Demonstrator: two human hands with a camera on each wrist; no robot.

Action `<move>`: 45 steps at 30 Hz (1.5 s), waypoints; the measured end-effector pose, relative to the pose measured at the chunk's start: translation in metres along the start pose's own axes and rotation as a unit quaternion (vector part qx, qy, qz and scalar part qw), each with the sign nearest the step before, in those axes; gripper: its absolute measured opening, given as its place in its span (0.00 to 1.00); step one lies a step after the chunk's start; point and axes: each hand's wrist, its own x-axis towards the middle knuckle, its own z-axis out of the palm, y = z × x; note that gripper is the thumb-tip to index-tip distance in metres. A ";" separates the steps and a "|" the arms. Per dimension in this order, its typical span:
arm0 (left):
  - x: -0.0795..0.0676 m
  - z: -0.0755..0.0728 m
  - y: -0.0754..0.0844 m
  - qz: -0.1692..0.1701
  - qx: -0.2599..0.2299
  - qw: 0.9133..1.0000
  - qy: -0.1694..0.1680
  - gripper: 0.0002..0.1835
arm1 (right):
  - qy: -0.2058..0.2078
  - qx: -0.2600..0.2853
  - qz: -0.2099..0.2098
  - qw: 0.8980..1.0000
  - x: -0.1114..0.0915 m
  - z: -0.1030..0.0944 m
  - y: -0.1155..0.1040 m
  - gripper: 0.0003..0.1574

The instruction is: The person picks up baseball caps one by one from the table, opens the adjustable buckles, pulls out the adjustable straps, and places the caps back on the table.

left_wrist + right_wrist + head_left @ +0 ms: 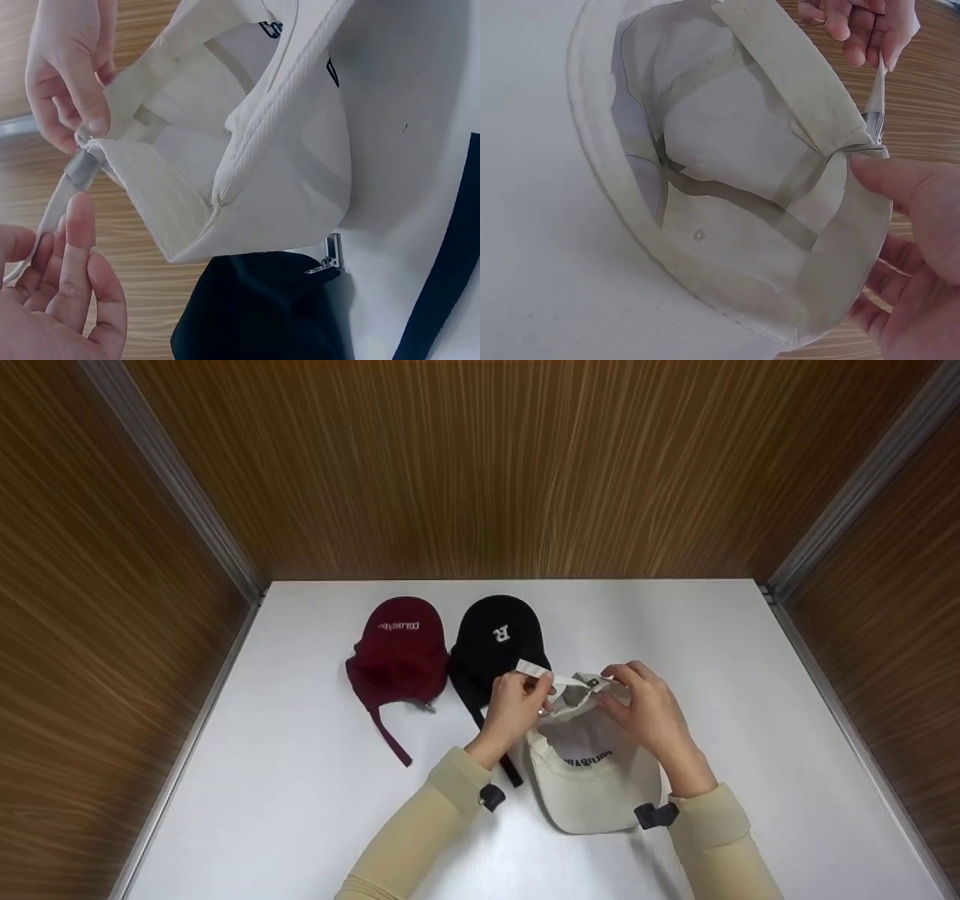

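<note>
A cream baseball cap (600, 799) is held with its hollow inside facing the wearer of the head camera and its brim toward the front. My left hand (516, 711) pinches the loose end of its back strap (534, 668), pulled out to the left. In the left wrist view the strap (52, 210) runs through a metal buckle (82, 169). My right hand (651, 712) grips the cap's back edge beside that buckle, thumb (889, 176) on the inner band and the other fingers behind the fabric.
A black cap (499, 619) with a white letter lies behind my left hand, its strap (511, 771) reaching forward. Left of it lies a dark red cap (401, 660), strap trailing forward. The white table (262, 780) is enclosed by wood-grain panels (480, 472) at back and sides.
</note>
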 end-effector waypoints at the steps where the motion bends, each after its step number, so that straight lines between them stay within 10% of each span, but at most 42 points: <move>1: 0.000 0.000 0.000 -0.001 -0.003 1.000 -0.001 0.16 | 0.003 0.003 -0.008 1.000 0.000 0.000 0.000 0.20; 20: 0.000 0.000 -0.004 0.009 -0.044 0.999 -0.029 0.10 | 0.035 0.009 -0.076 0.996 0.003 0.003 0.002 0.12; 29: -0.006 0.007 -0.010 0.087 0.097 0.985 -0.116 0.14 | 0.035 0.004 -0.080 0.996 0.004 0.004 -0.001 0.09; 45: -0.009 0.009 -0.014 0.149 0.208 0.962 -0.094 0.02 | 0.065 -0.050 -0.034 0.996 0.005 0.006 -0.003 0.05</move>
